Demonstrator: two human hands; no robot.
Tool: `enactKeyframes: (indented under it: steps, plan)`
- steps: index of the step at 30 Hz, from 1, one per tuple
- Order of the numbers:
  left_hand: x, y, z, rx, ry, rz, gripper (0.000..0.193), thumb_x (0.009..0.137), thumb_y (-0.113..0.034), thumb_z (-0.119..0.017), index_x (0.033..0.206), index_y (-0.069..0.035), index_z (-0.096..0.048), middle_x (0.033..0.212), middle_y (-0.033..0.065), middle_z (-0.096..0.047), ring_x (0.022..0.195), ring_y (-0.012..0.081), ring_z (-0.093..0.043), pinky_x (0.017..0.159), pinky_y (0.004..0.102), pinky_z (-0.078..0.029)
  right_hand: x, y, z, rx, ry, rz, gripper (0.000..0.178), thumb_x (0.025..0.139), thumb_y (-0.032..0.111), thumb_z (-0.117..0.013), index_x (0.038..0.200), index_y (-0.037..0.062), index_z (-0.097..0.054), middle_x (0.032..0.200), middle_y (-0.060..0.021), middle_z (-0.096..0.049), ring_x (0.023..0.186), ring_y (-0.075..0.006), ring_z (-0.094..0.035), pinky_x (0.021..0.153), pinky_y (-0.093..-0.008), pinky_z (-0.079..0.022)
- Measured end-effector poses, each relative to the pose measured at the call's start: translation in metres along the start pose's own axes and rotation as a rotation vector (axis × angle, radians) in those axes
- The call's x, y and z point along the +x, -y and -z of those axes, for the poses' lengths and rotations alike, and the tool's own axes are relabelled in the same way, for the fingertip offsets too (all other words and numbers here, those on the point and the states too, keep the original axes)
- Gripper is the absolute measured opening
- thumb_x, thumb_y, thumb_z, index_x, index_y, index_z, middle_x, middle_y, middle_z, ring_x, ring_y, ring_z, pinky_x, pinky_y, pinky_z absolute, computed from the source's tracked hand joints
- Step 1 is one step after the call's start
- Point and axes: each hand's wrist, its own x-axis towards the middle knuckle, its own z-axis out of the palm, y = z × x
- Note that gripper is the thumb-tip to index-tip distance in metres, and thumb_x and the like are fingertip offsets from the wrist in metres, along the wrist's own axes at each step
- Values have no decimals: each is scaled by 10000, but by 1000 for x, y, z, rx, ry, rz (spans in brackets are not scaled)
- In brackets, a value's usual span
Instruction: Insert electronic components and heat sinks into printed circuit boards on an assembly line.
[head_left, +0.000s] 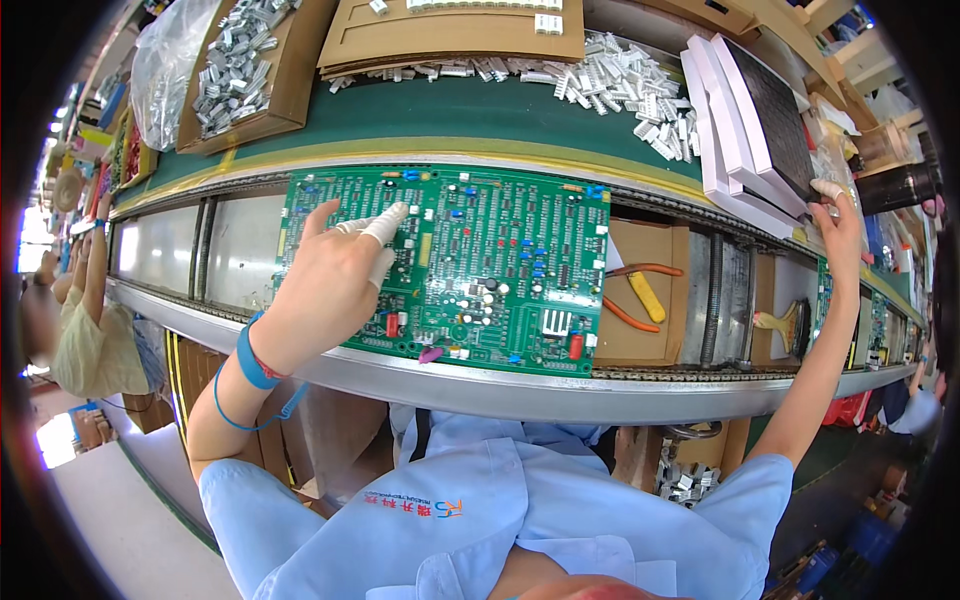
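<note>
A large green circuit board [480, 270], full of small components, lies across the rails of the line in front of me. Over its left part reaches my left hand [340, 265], wearing white finger covers. Its index finger stretches out and seems to touch the board among the components; the fingers are apart and nothing shows in them. At the far right my right hand [832, 215] is at the near edge of a tilted black tray [765, 115], fingers bent together. Whatever they grip is too small to make out.
Pliers with orange handles [640, 295] lie in a cardboard box right of the board, and a brush [785, 325] beyond. White parts [640, 95] pile behind the rail; grey metal parts [235, 70] fill a carton at the back left. Another person [95, 340] is at the left.
</note>
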Motion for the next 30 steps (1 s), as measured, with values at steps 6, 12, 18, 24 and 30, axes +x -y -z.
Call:
enactKeyframes:
  steps: [6, 12, 18, 24, 30]
  plan:
    - [23, -9, 19, 44, 146, -17, 391, 844, -48, -574, 1235, -52, -567, 839, 180, -647, 860, 324, -612, 1046, 477, -321, 3, -24, -12, 178, 6, -57, 285, 872, 63, -616, 1157, 62, -608, 1011, -10, -589, 812, -106, -548, 714, -219, -438]
    - [106, 2, 45, 2, -455, -226, 226, 859, -151, -613, 1053, -57, -683, 816, 166, -663, 769, 322, -634, 793, 396, -490, -12, -5, -16, -39, -176, 59, 264, 882, 95, -632, 1138, 43, -594, 1031, -68, -591, 947, -144, -578, 820, -286, -472]
    - [181, -15, 47, -62, -347, -96, 306, 886, -191, -531, 1089, 9, -641, 876, 205, -653, 842, 364, -626, 802, 450, -480, -19, 17, -15, 129, -426, 80, 248, 926, 69, -578, 1164, 5, -558, 1081, -101, -618, 1000, -178, -610, 847, -298, -498]
    - [235, -8, 27, 64, -557, -205, 256, 881, -240, -546, 965, -33, -670, 984, 213, -633, 893, 373, -621, 773, 457, -495, -47, 134, -24, 650, -152, 31, 269, 913, 65, -597, 1169, -4, -558, 1047, -106, -638, 964, -159, -625, 724, -249, -524]
    - [244, -4, 12, 171, -554, -188, 227, 859, -212, -579, 992, -53, -671, 1000, 229, -638, 926, 384, -617, 780, 458, -498, -81, 206, -59, 971, 404, 57, 325, 850, 49, -640, 1155, -29, -560, 1041, -93, -611, 894, -123, -589, 655, -215, -478]
